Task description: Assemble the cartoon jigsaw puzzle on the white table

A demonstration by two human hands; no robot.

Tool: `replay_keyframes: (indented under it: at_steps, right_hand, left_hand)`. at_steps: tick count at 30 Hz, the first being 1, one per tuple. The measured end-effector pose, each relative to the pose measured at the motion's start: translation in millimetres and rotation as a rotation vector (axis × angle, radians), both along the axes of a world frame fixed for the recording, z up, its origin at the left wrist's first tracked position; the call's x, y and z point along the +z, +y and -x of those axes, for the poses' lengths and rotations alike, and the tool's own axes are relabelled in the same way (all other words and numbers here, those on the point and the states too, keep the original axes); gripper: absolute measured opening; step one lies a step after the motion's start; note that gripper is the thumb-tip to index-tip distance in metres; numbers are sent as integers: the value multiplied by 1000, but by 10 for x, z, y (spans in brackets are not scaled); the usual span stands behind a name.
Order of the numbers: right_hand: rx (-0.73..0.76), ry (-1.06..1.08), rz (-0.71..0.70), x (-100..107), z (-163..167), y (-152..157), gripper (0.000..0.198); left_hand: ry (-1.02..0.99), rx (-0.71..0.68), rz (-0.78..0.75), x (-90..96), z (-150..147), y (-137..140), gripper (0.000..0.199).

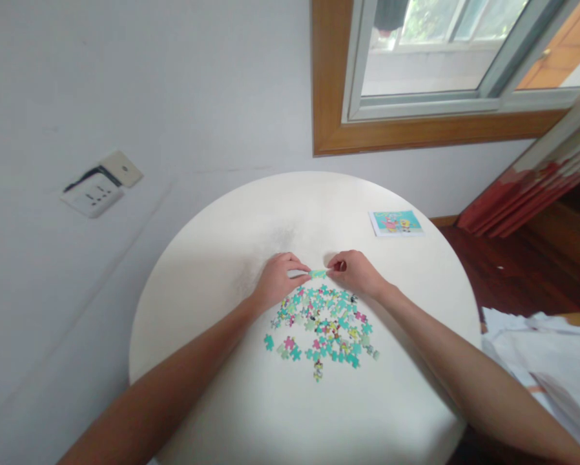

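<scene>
A short strip of joined jigsaw puzzle pieces (318, 274), teal with some yellow, lies on the white round table (212, 271). My left hand (279, 279) pinches its left end between thumb and fingers. At the right end, the fingertips of my right hand (356, 271) are closed on the strip's edge; whether they also hold a separate piece is too small to tell. Just below both hands spreads a heap of loose jigsaw pieces (326, 316), mostly teal with pink, yellow and pale green ones. One small patterned clump (318, 371) sits apart, nearest to me.
Toward the table's back right lies a picture card (396, 223) with cartoon figures on teal. A wall with a socket (93, 194) and a wood-framed window (331, 135) borders the table. White papers (546, 368) are piled on the right, below a red and cream curtain (527, 181).
</scene>
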State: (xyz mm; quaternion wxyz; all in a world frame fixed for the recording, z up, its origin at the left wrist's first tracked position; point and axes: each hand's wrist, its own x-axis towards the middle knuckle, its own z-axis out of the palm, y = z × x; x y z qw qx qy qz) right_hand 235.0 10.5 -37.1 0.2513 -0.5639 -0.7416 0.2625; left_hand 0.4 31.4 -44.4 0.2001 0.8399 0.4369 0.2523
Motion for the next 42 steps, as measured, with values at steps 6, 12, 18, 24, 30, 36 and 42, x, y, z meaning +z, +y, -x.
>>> replay_keyframes:
  at_steps: [6,12,18,24,30,36,42]
  right_hand:
    - [16,-48,2,40,37,-22,10]
    - [23,-70,-5,44,55,-27,8]
    - [7,-82,-20,48,69,-26,9]
    - [6,-82,-14,50,80,-26,9]
    - [27,-16,19,24,41,27,19]
    - [-7,108,31,-47,17,71,19]
    - [-14,128,-57,27,108,-27,13]
  left_hand:
    - [-9,-3,-2,2,-1,-1,10]
    - [4,-1,-14,-21,3,15,11]
    - [-11,3,-15,-26,7,18,11]
    - [-12,12,-3,-15,4,10,11]
    - [-12,4,12,-2,6,13,12]
    - [-49,2,39,19,-2,12,14]
    - [-28,-9,11,20,-2,3,12]
